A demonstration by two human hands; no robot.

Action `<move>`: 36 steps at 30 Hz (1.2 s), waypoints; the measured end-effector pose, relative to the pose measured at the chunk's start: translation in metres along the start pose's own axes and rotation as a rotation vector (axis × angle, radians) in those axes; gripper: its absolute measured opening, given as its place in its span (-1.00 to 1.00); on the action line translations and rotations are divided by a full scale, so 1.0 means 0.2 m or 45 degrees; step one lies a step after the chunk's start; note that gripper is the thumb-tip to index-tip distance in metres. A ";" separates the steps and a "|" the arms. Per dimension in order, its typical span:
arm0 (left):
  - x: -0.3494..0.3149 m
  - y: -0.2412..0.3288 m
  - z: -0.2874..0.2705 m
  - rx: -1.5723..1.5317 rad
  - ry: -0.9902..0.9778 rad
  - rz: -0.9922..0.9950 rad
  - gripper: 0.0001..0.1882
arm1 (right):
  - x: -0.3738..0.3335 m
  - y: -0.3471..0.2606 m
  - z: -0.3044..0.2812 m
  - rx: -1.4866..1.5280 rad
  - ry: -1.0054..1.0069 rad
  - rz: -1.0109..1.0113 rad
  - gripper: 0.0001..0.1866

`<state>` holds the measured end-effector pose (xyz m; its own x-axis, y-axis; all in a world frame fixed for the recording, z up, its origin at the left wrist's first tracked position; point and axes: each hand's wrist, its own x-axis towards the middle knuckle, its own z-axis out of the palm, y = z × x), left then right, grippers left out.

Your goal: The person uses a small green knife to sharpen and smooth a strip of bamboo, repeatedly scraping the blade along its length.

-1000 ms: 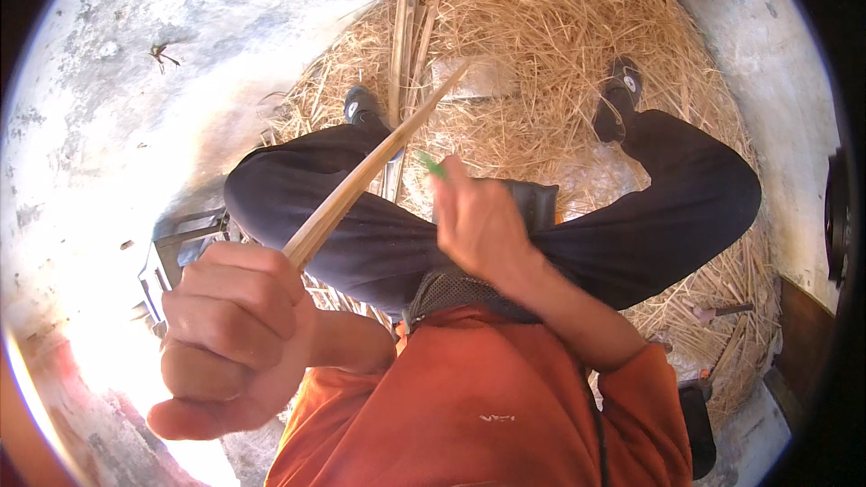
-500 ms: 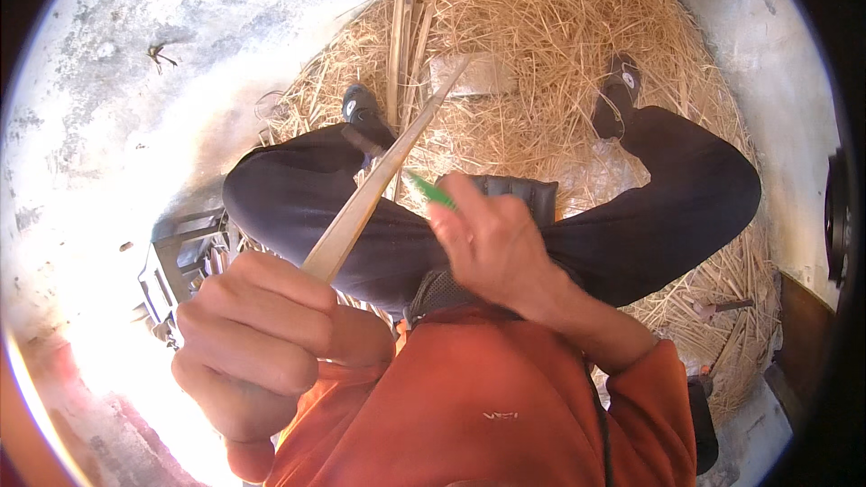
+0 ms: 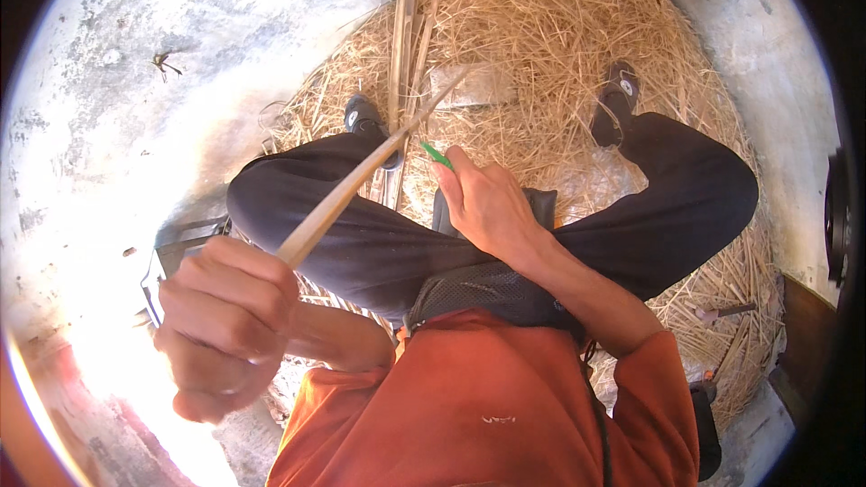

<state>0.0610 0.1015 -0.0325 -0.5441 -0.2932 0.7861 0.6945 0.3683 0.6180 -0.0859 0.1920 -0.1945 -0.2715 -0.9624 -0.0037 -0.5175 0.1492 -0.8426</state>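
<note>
My left hand (image 3: 225, 316) is closed in a fist around the thick near end of a long tapering strip of pale wood or bamboo (image 3: 347, 188). The strip slants up and away to the right, its thin tip above the littered floor. To its right, my right hand (image 3: 492, 207) grips a small green tool (image 3: 437, 156). Only the green part shows beyond the thumb; no blade can be made out, so its exact kind is unclear. The tool's tip is close beside the strip, and I cannot tell whether they touch.
Straw-like shavings (image 3: 541, 27) cover the floor between and beyond my dark-trousered legs. Long slats (image 3: 400, 36) lie beyond my left shoe, beside a pale flat block (image 3: 474, 86). Pale walls (image 3: 180, 54) rise on both sides. A hammer-like tool (image 3: 722, 311) lies at the right.
My left hand has shifted slightly left, and the strip has turned to show a narrower side. The right hand has moved a little farther away along the strip, with the green tool.
</note>
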 end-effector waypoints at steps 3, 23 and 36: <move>0.02 0.02 -0.01 -0.024 -0.093 -0.056 -0.49 | -0.08 -0.09 -0.04 0.124 0.023 -0.172 -0.79; -0.06 0.01 -0.08 0.066 0.242 0.053 -0.47 | 0.11 0.13 0.02 -0.198 -0.087 0.143 -0.65; -0.07 0.04 -0.13 0.023 0.230 0.044 -0.46 | 0.24 0.41 -0.03 -0.075 0.051 0.421 -0.60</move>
<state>0.0870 0.0860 -0.0383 -0.4258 -0.4329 0.7945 0.7017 0.3964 0.5920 -0.1461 0.1596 -0.2597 -0.4633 -0.8503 -0.2496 -0.4419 0.4658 -0.7666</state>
